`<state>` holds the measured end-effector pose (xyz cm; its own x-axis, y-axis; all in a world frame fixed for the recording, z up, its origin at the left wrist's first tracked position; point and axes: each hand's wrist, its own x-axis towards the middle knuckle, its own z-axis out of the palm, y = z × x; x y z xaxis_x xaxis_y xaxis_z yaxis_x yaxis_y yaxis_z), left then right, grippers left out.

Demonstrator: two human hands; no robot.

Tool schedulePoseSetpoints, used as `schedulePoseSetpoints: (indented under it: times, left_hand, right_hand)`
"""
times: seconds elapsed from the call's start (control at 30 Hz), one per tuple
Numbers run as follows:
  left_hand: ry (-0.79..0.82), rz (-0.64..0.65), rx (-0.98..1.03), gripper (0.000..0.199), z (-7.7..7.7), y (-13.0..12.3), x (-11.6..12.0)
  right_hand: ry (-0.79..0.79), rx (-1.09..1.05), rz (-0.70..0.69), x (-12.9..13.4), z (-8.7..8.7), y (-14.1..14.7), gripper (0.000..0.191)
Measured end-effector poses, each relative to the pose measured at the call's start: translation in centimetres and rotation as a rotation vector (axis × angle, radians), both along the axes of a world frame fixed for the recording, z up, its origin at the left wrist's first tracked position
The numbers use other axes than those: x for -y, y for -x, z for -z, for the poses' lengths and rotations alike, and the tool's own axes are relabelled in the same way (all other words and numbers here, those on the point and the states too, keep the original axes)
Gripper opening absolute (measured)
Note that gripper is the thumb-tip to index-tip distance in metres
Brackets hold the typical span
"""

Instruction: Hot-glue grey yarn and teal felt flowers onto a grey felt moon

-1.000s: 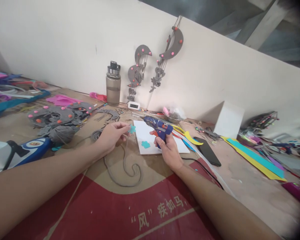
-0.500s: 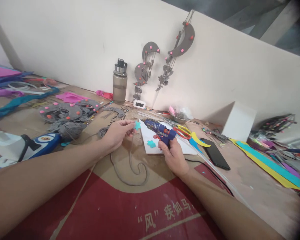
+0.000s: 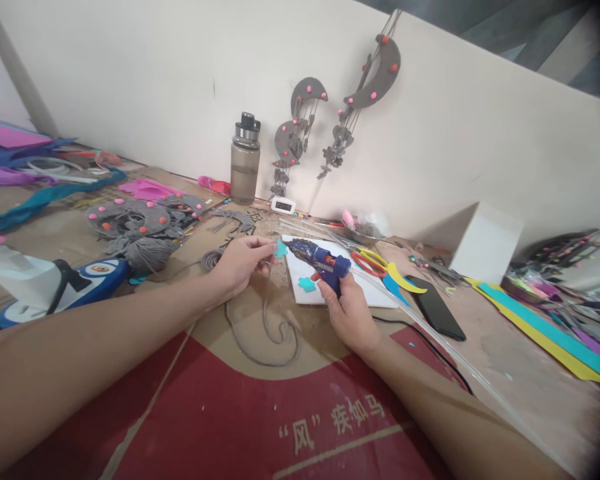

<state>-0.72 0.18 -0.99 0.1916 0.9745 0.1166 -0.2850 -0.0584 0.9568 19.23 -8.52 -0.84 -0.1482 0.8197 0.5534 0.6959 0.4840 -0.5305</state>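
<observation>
Between the pinched fingers of my left hand (image 3: 247, 265) is a small turquoise flower (image 3: 281, 249). Grey yarn (image 3: 265, 300) hangs below those fingers and curls on the cardboard. My right hand (image 3: 351, 310) is wrapped around a blue glue gun (image 3: 320, 259), whose tip points left at the flower and seems to touch or nearly touch it. A second turquoise flower (image 3: 307, 285) lies on a white board (image 3: 340, 293) under the gun.
Behind stand a bottle (image 3: 245, 163) and a small clock (image 3: 283, 205). Scissors (image 3: 370, 263) and a black phone (image 3: 439, 308) lie at right. A power strip (image 3: 100, 273), grey yarn ball (image 3: 150, 253) and felt pieces (image 3: 125, 217) are at left.
The gap between the glue gun's tip and the flower in my left hand has narrowed. The whole view has shifted slightly, with the table items appearing further right.
</observation>
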Motion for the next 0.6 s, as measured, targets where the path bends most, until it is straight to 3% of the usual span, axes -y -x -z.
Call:
schedulePoseSetpoints:
  times: [0.3,0.6]
  left_hand:
    - [-0.059,-0.059,-0.055,0.016,0.1,-0.2,0.21]
    - [0.019,-0.071,-0.113,0.019,-0.23,-0.31,0.61]
  right_hand:
    - [0.005,0.026,0.023,-0.11,0.27,0.08,0.02]
    - [-0.01,0.049,0.021,-0.2,0.28,0.07,0.021]
